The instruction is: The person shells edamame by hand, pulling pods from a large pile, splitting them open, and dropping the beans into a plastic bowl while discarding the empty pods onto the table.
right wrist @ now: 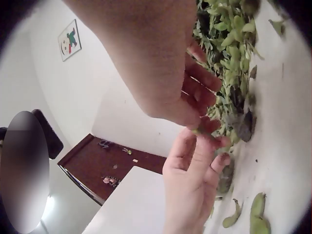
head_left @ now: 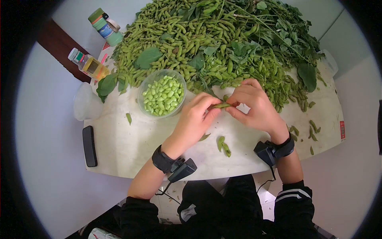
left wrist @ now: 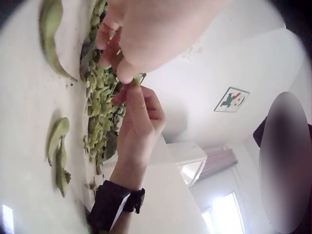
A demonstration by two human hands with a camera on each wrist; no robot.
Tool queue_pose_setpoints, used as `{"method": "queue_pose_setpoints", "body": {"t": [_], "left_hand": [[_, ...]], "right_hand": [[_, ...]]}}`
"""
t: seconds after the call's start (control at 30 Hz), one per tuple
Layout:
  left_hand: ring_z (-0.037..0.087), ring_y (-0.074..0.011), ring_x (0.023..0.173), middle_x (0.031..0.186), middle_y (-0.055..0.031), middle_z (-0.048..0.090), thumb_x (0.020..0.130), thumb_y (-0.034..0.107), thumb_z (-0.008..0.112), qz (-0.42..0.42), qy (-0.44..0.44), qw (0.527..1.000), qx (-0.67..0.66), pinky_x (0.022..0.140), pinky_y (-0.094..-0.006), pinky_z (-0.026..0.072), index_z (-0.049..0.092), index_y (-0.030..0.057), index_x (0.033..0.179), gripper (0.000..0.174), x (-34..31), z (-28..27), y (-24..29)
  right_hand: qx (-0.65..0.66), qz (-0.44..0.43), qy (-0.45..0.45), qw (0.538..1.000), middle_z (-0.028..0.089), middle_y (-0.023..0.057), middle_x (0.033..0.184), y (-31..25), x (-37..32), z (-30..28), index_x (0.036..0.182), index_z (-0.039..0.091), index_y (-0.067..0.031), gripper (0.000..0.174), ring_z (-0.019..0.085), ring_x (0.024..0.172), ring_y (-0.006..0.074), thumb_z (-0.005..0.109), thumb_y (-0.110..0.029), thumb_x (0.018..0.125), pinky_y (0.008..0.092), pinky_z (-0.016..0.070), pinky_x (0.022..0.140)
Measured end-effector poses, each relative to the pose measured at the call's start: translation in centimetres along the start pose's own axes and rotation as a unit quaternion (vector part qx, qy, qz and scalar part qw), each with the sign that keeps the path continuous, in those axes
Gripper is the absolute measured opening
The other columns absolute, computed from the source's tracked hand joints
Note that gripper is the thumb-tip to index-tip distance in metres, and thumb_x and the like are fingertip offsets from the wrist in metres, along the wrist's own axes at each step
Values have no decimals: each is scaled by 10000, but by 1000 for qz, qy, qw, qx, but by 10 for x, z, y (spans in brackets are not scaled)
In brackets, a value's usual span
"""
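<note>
Over the middle of the table, my left hand (head_left: pixel 195 115) and right hand (head_left: pixel 256 106) meet at one green soybean pod (head_left: pixel 221 105). Thumb and fingertips of the left hand pinch one end of it, and those of the right hand pinch the other. In the left wrist view the pod is a small green bit between the fingertips, mostly covered by them. To the left of my hands stands a clear round tub (head_left: pixel 140 97) of shelled green beans (head_left: pixel 163 95). A pair of pods (head_left: pixel 223 146) lies on the table below the hands.
A big heap of soybean pods (head_left: pixel 171 44) with leafy stems (head_left: pixel 278 32) covers the table's back. On the left are a green bottle (head_left: pixel 107 28), a bottle of yellow liquid (head_left: pixel 89 65), a white container (head_left: pixel 83 101) and a black phone (head_left: pixel 90 146). Loose pods (head_left: pixel 313 129) lie at right.
</note>
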State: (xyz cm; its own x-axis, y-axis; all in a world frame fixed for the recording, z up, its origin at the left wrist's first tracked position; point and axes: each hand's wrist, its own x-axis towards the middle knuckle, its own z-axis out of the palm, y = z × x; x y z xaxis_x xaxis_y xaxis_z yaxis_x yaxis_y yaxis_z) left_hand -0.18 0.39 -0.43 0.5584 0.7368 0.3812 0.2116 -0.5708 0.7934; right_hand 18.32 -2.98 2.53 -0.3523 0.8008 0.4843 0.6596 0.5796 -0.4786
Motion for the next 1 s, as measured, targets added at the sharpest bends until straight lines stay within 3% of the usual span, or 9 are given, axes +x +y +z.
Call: {"method": "queue_pose_setpoints", "body": {"t": [0.1,0.2,0.73,0.93,1.0], "left_hand": [[546,-235,641,799,-96,541,746,4,586,-6,2,1000,3,565,-306,439,553,2,877,135,1,0,1],[543,-235,620,769,-94,543,748,6,584,12,14,1000,15,545,-310,425,559,7,873,128,2,0,0],[553,-237,615,750,-94,562,730,17,602,3,15,999,28,544,-296,433,570,16,859,133,2,-2,6],[565,-245,630,761,-111,574,698,-42,576,14,22,1000,17,549,-303,438,568,4,838,148,1,-2,-1],[567,-249,628,745,-117,577,682,-60,566,23,19,1000,1,550,-302,440,573,0,817,148,1,-2,-3]], "right_hand": [[22,-30,10,999,555,71,653,1,-1,1,727,588,-26,98,522,630,226,570,-1,634,349,368,791],[21,-22,-4,1000,557,80,670,0,-1,0,733,584,-20,133,522,636,231,525,18,621,354,367,798],[-6,1,-25,1000,555,77,639,-3,0,1,685,576,-35,67,536,632,252,558,-33,621,348,389,766],[82,11,-49,995,564,87,651,1,-4,5,712,590,-25,66,535,631,259,580,-43,649,345,396,685],[116,-20,-42,992,565,98,657,2,-3,7,722,594,-14,65,537,637,265,581,-45,666,344,398,665]]}}
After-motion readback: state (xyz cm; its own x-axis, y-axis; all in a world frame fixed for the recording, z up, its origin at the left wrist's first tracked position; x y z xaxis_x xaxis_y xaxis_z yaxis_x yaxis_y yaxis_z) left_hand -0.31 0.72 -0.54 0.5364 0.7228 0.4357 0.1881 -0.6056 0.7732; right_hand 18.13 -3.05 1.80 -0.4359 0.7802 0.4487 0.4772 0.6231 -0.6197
